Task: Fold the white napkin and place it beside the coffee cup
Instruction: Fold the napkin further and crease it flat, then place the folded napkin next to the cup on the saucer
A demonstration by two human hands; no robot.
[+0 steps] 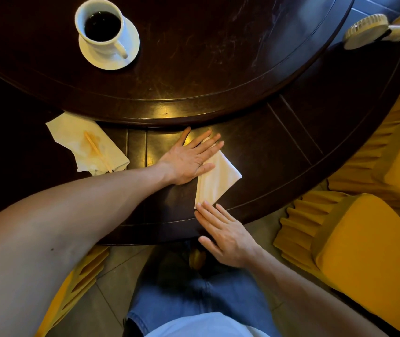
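Head view: both hands, left [189,158] and right [225,235], press flat on folded napkin [217,181]; cup [101,26] holds dark coffee.

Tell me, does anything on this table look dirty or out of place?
Yes. A crumpled paper napkin lies at the left of the table, stained brown-orange, with a wooden stirrer resting on the stain. The white napkin under both hands looks clean.
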